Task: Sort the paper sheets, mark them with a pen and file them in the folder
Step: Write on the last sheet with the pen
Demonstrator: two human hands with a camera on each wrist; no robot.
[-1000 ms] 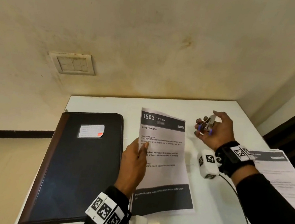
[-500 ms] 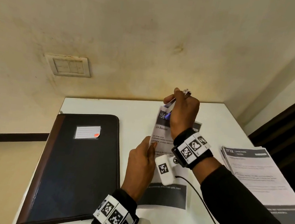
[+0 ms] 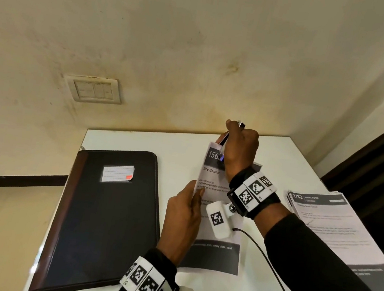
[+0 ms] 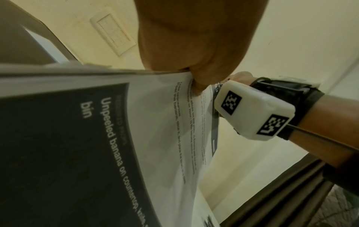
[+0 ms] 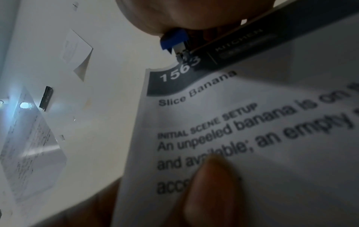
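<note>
- Plainly, the marking step is in hand: the right hand (image 3: pixel 240 149) has its fingers curled tight round the pen (image 3: pixel 223 138), whose blue-collared tip (image 5: pixel 181 53) sits on the dark header band of the sheet (image 3: pixel 220 233), right at the number 1563.
- The left hand (image 3: pixel 182 224) steadies that sheet at its left edge, thumb (image 5: pixel 211 184) on top of the print and the other fingers behind it, so the paper is pinched.
- The sheet stands partly lifted off the white table (image 3: pixel 174 145) and curves in the left-wrist view, so it looks soft under the tip.
- The folder (image 3: pixel 104 219) lies shut on the table just left of the hands; a stack of further sheets (image 3: pixel 334 235) waits to the right.
- Next, as I judge it, the move calls for a short, light stroke with the paper held taut; press too hard and the unsupported sheet may buckle or tear. Filing then needs the folder opened first.
</note>
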